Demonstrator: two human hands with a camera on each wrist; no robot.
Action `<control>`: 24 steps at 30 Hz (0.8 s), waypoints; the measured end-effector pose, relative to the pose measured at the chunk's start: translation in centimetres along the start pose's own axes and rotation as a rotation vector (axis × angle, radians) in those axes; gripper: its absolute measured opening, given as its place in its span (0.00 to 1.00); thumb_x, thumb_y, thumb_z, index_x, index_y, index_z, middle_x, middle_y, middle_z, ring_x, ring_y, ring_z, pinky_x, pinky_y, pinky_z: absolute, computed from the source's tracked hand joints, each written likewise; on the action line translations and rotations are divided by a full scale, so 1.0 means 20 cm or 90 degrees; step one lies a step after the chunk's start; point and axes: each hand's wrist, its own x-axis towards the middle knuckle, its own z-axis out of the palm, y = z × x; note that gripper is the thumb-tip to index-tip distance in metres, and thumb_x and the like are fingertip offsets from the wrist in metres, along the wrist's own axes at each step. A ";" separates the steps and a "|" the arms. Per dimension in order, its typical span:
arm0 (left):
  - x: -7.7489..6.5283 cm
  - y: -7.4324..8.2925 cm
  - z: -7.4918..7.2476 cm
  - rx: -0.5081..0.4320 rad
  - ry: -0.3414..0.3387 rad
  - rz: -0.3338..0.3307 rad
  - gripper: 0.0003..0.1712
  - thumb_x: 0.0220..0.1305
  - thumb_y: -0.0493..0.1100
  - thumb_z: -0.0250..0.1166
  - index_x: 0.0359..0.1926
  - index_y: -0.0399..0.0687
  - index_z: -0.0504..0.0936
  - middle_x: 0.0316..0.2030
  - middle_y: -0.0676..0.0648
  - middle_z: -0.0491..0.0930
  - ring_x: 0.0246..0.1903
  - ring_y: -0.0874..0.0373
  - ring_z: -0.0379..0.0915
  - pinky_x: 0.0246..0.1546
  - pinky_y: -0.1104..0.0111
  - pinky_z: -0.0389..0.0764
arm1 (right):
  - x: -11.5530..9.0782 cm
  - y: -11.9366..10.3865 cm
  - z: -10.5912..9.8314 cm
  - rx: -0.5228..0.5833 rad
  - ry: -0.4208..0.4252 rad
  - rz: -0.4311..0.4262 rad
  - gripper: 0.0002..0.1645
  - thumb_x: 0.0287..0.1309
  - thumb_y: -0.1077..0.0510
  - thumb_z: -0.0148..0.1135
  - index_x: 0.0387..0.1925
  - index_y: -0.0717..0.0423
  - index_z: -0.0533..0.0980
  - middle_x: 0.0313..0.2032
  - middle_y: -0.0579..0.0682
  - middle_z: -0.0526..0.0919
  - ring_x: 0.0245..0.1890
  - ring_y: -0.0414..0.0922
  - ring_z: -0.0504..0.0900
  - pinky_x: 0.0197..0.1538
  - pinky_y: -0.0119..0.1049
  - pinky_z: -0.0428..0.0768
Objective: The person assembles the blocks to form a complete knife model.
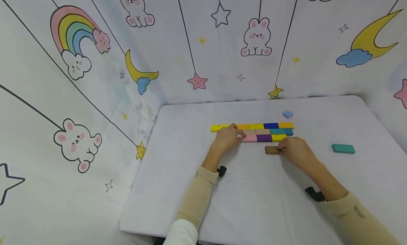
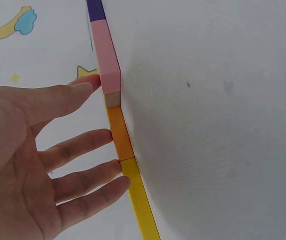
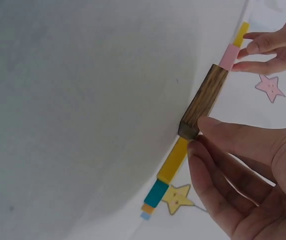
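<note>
My right hand point(image 1: 297, 151) pinches the end of a dark brown wooden block point(image 3: 205, 100) between thumb and fingers, just in front of the block rows. At the rows' left end is my left hand point(image 1: 226, 137); its fingers, mostly straight, touch the blocks in the left wrist view. Its thumb lies at the pink block point(image 2: 107, 55). The front row has that pink block, a purple block point(image 1: 264, 138) and a yellow block point(image 1: 278, 138). Behind it are tan blocks point(image 1: 262, 131) and teal blocks point(image 1: 277, 131). The rear row mixes yellow, orange and a blue block point(image 1: 271, 125).
A loose teal block point(image 1: 343, 148) lies at the right of the white table point(image 1: 254, 202). A small light blue block point(image 1: 287, 114) lies behind the rows. Patterned walls point(image 1: 222, 61) stand behind and to the left of the table.
</note>
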 end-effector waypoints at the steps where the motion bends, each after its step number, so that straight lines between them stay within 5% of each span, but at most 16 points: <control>1: 0.00 0.00 0.00 -0.001 0.000 0.000 0.15 0.75 0.51 0.65 0.58 0.71 0.88 0.59 0.48 0.79 0.23 0.59 0.74 0.23 0.76 0.73 | 0.00 -0.01 0.00 0.001 0.002 -0.003 0.09 0.58 0.68 0.74 0.42 0.64 0.89 0.38 0.58 0.89 0.43 0.58 0.85 0.51 0.57 0.84; 24: -0.01 0.00 0.00 0.001 0.006 0.003 0.16 0.75 0.51 0.65 0.59 0.72 0.87 0.60 0.48 0.79 0.25 0.59 0.74 0.24 0.77 0.73 | 0.14 -0.14 0.09 0.019 0.022 -0.062 0.08 0.58 0.67 0.75 0.41 0.64 0.89 0.38 0.56 0.90 0.43 0.56 0.88 0.49 0.53 0.86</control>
